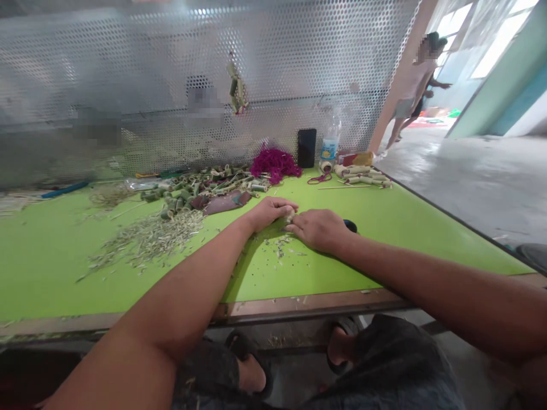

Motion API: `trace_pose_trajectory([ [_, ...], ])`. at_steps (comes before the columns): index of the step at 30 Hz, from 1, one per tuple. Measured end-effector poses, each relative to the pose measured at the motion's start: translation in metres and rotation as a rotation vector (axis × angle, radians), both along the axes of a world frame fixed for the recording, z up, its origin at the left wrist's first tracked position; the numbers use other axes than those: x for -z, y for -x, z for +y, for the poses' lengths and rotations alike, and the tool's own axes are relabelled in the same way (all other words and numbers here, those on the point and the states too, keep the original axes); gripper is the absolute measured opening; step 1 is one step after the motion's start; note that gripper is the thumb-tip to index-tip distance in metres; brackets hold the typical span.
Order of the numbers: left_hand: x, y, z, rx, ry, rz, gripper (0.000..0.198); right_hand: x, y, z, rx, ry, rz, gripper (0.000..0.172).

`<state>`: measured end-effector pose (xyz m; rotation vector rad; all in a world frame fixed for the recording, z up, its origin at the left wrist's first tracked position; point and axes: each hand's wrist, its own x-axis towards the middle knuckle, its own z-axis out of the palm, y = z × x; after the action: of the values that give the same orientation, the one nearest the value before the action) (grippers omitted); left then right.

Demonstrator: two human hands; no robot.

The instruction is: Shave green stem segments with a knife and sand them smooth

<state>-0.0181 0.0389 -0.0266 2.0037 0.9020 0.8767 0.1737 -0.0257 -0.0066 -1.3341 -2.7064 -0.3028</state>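
Note:
My left hand point(270, 210) and my right hand point(318, 229) meet over the middle of the green table point(384, 228). Both are closed around one small pale piece point(289, 215) that shows between the fingertips. A dark object point(351, 226) pokes out behind my right hand; I cannot tell whether the hand grips it. Small light shavings point(280, 246) lie on the table just under the hands.
A heap of thin slivers point(147, 239) lies to the left. Behind it are cut green tube pieces point(200, 185), magenta thread point(273, 162), a black phone point(306, 147), a water bottle point(330, 142) and rolled stalks point(363, 175) against a perforated metal screen point(171, 85). Two people point(416, 85) stand far right.

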Motion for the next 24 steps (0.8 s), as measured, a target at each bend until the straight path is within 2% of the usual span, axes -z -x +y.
trace_pose_trajectory([
  [2, 0.002, 0.004, -0.001, -0.018, 0.031, -0.067, 0.043, -0.005, -0.007, 0.003, 0.106, 0.010, 0.040, 0.056],
  [5, 0.003, 0.008, -0.004, -0.042, 0.164, -0.262, 0.049, -0.013, -0.023, 0.012, 0.231, 0.037, 0.107, 0.061],
  [9, -0.001, 0.008, -0.010, -0.078, 0.314, -0.485, 0.051, -0.016, -0.039, 0.022, 0.300, 0.119, 0.106, 0.062],
  [13, -0.005, 0.005, -0.012, -0.115, 0.360, -0.480, 0.053, -0.012, -0.045, 0.027, 0.315, 0.122, 0.135, 0.053],
  [16, -0.005, 0.001, -0.013, -0.151, 0.355, -0.415, 0.054, -0.010, -0.046, 0.031, 0.231, 0.076, 0.284, 0.044],
  [18, -0.004, -0.002, -0.015, -0.159, 0.293, -0.316, 0.057, -0.010, -0.045, 0.032, 0.123, 0.095, 0.458, 0.049],
  [21, -0.005, -0.008, -0.018, -0.113, 0.207, -0.160, 0.070, -0.013, -0.041, 0.031, -0.046, 0.315, 0.608, 0.067],
  [24, -0.006, -0.016, -0.020, -0.069, 0.202, -0.148, 0.085, -0.018, -0.034, 0.027, -0.185, 0.458, 0.602, 0.075],
])
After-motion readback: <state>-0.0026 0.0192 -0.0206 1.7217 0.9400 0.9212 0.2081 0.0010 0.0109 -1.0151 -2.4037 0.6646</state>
